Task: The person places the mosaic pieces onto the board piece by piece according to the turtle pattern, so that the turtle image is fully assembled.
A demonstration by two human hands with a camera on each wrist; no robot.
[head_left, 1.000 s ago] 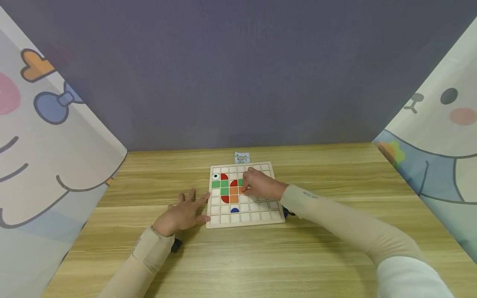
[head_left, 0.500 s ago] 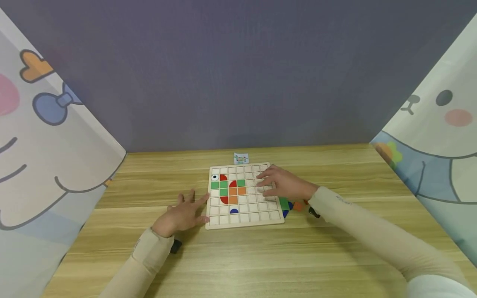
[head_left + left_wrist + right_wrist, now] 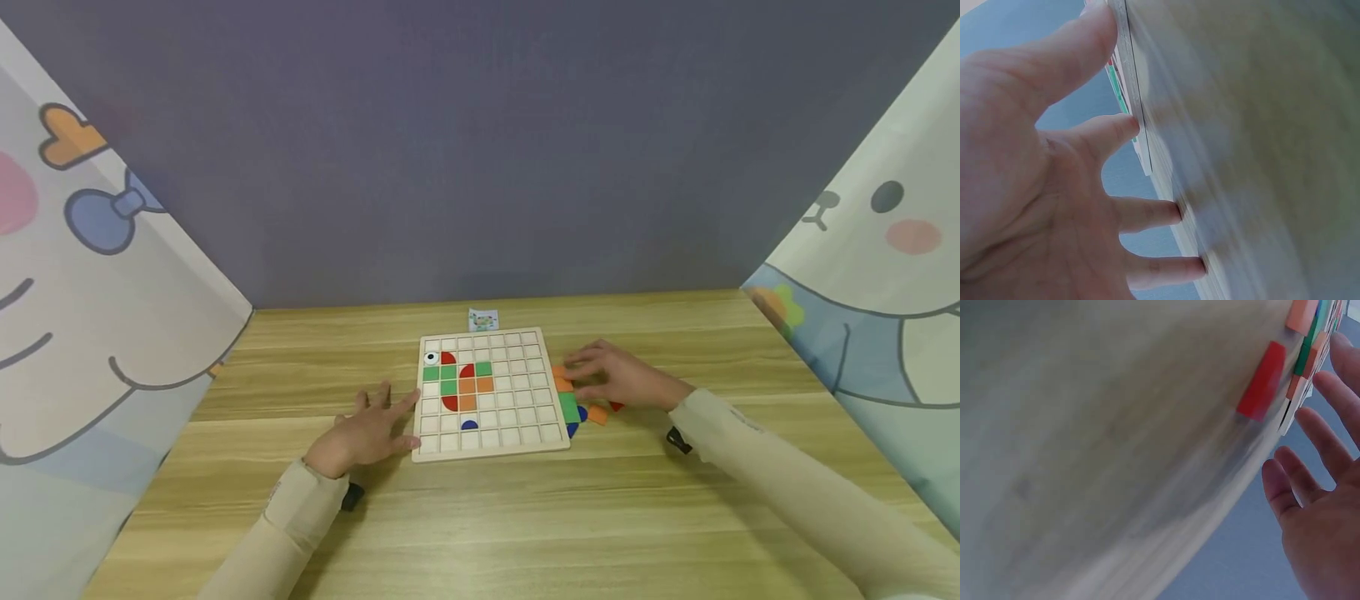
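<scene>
A pale wooden grid board (image 3: 491,454) lies on the table, with green, red and orange pieces, a blue half-round piece (image 3: 469,425) and a round eye piece (image 3: 431,357) in its cells. My left hand (image 3: 366,435) is spread at its left side; thumb and index finger touch the edge, and the other fingertips rest on the wood in the left wrist view. Beyond the right edge, my right hand (image 3: 618,375) hovers with loosely bent fingers over loose pieces, holding none. Among them are a green piece (image 3: 569,408), an orange piece (image 3: 597,415) and a red piece (image 3: 1263,381).
A small printed picture card (image 3: 483,320) lies behind the board's far edge. The wooden table (image 3: 465,533) meets a dark grey wall panel (image 3: 495,167) at the back. Cartoon-printed panels stand at left and right.
My right hand let go of an orange square on the board and moved right, off the board to the loose pieces. The left hand stayed at the board's left edge.
</scene>
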